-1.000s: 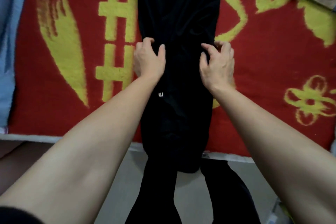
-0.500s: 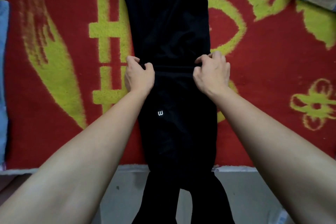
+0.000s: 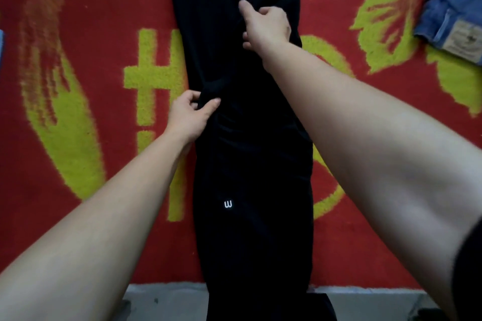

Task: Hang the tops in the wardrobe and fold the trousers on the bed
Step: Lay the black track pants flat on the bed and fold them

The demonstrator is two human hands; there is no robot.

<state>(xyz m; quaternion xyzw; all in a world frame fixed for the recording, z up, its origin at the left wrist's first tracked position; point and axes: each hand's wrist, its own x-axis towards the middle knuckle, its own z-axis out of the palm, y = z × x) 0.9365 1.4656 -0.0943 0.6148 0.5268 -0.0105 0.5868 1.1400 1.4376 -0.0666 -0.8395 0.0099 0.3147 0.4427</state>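
Black trousers [image 3: 250, 164] with a small white logo lie lengthwise on the red and yellow bed cover [image 3: 78, 112], their lower end hanging over the bed's front edge. My left hand [image 3: 190, 117] pinches the trousers' left edge about halfway up. Farther up, my right hand [image 3: 266, 25] grips a bunched ridge of the black cloth near the trousers' middle, where the fabric splits into a V at the top of the view.
Folded blue denim jeans [image 3: 453, 5] lie at the bed's far right. A sliver of light blue cloth [image 3: 1, 44] shows at the left edge. The grey floor [image 3: 167, 302] runs below the bed's front edge.
My right hand has moved up and toward the trousers' middle, gripping cloth there. My left hand keeps its pinch on the left edge. The view has shifted, showing more of the trousers on the bed.
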